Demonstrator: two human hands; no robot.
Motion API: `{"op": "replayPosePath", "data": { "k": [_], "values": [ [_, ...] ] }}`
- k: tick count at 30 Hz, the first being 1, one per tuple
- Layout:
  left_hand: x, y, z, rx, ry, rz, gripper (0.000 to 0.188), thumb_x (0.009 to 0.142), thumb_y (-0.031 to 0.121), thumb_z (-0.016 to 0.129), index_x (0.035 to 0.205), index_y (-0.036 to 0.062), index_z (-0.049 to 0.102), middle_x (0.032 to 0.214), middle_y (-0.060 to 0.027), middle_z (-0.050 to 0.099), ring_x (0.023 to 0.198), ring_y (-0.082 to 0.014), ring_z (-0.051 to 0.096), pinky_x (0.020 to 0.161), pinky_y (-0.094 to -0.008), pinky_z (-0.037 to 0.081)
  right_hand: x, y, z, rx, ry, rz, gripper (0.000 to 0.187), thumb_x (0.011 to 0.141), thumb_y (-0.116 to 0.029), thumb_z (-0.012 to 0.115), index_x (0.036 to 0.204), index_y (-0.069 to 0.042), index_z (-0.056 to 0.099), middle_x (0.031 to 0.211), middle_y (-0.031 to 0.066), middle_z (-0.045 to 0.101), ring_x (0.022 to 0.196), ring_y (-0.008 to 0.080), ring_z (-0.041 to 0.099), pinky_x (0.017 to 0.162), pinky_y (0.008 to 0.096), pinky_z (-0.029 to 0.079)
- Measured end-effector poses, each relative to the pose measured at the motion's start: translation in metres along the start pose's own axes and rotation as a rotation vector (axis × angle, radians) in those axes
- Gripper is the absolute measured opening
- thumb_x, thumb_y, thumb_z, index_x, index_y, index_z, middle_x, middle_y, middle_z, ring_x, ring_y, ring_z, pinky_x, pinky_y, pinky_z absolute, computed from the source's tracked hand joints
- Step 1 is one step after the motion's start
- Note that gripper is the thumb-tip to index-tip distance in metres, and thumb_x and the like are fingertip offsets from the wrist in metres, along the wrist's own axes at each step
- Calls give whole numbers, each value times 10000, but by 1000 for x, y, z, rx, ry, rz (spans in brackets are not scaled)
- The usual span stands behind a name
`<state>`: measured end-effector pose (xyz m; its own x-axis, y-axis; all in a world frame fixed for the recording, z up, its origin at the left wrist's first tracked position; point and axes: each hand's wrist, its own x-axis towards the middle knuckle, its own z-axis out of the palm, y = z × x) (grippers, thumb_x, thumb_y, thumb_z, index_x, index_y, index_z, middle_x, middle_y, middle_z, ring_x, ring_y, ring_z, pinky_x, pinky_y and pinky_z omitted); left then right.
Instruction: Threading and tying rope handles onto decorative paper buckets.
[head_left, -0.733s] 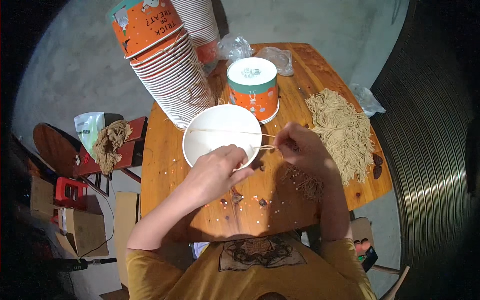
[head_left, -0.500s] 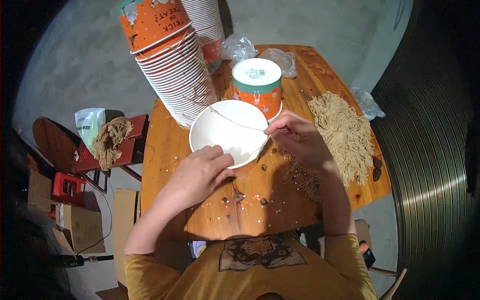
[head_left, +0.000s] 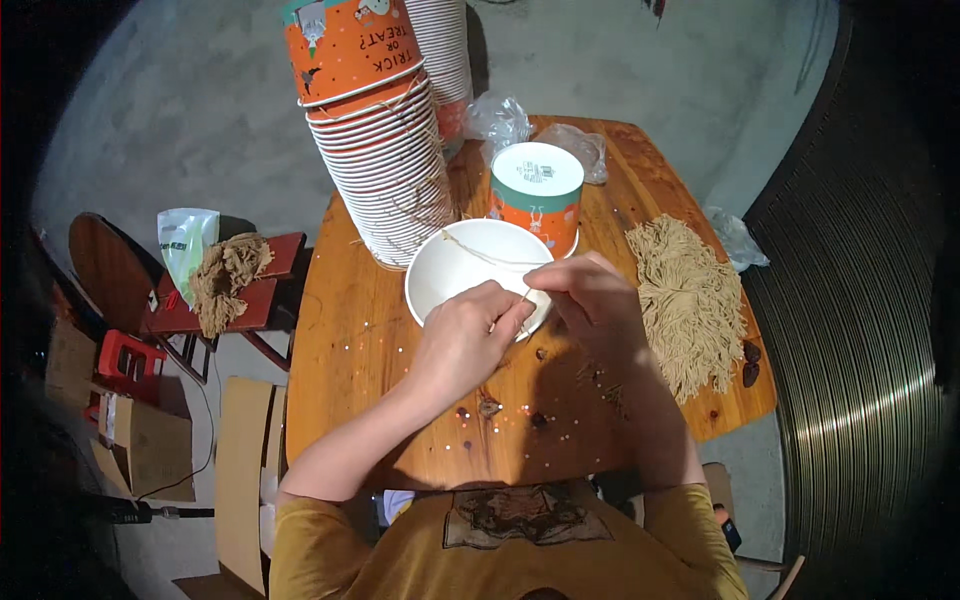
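Observation:
A white-lined paper tub point(head_left: 437, 272) stands mouth up near the middle of the table, partly hidden by my hands. A thin tan string point(head_left: 485, 256) runs from its far rim across the opening to my right hand point(head_left: 592, 300), whose thumb and fingers pinch it. Over the near rim, my left hand point(head_left: 462, 332) is closed on the string too, and a short length shows between the two hands. Just behind sits an orange and green paper tub point(head_left: 537, 208), turned upside down with its white base up.
Tall stacks of paper tubs point(head_left: 385, 185) stand at the far left of the table point(head_left: 340, 400). To the right lies a heap of tan strings point(head_left: 690, 310), with dark pieces point(head_left: 751, 362) beside it. Clear plastic bags point(head_left: 575, 150) lie at the back. A red stool point(head_left: 130, 362) stands left.
My left hand has moved right and up from the tub's near rim to meet my right hand, and now pinches the string. The view has shifted slightly.

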<state>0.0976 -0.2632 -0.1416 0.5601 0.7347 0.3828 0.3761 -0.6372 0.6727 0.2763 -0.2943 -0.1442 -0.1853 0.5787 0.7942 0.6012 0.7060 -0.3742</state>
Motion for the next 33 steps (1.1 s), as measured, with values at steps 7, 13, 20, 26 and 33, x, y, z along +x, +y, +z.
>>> {"op": "replayPosePath", "data": {
  "k": [7, 13, 20, 26, 33],
  "values": [
    [-13, 2, -4, 126, -41, -7, 159, 847, 169, 588, 834, 37, 675, 726, -129, 615, 703, -324, 601, 637, -412, 460, 4, -4, -4, -58, 222, -80, 236, 781, 8, 615, 993, -97, 613, 890, 58, 664, 782, 210, 622, 687, 299, 496],
    [-21, -19, -15, 279, 58, 261, 141, 812, 126, 615, 922, 46, 655, 736, -94, 563, 750, -272, 527, 708, -368, 398, 3, -8, -3, -163, 331, 154, 119, 807, 8, 572, 893, -48, 633, 822, 84, 641, 746, 229, 622, 662, 307, 501],
    [-12, -25, -70, 162, 92, 265, 209, 852, 128, 581, 1048, 61, 609, 772, -70, 485, 810, -238, 469, 795, -329, 330, -14, 4, -17, 28, 44, 92, 77, 804, -14, 580, 862, -41, 623, 833, 78, 604, 765, 204, 597, 666, 296, 484],
    [19, -11, -114, -481, 70, -101, 240, 930, 134, 516, 1107, -12, 589, 977, -25, 628, 874, -70, 554, 794, -235, 461, -16, -22, 8, -70, -326, -85, 707, 597, -173, 825, 1217, -115, 490, 1181, 105, 466, 1084, 282, 489, 910, 392, 428],
    [74, -9, -180, -685, 135, -260, 294, 866, 100, 549, 1159, 78, 533, 860, -5, 617, 664, -64, 552, 536, -173, 388, 57, -6, 26, -32, 28, -100, 931, 651, -489, 754, 1356, -58, 327, 1327, 156, 373, 1226, 311, 367, 1051, 431, 292]
  ]
}}
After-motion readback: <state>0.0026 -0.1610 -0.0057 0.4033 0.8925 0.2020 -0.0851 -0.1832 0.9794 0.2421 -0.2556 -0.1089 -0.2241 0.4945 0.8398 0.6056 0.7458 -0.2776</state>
